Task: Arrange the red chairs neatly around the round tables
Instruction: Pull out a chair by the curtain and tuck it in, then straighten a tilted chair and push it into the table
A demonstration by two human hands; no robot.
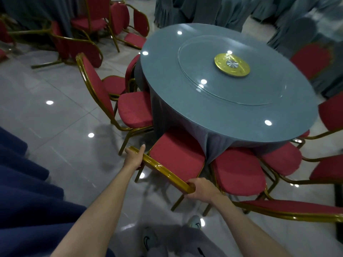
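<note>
A round table (232, 115) with a grey-blue cloth and a glass turntable fills the middle of the view. Directly in front of me stands a red chair (176, 156) with a gold frame, its seat tucked under the table's near edge. My left hand (134, 156) grips the left end of its gold backrest top. My right hand (200, 190) grips the right end of the same rail. More red chairs ring the table: one to the left (133, 110), one to the right (239, 173) and others beyond it.
Several loose red chairs (78, 45) stand jumbled on the tiled floor at the back left. A dark blue cloth (27, 191) hangs at my left. Grey-draped tables (204, 10) line the back. A chair back (289, 210) crosses low on my right.
</note>
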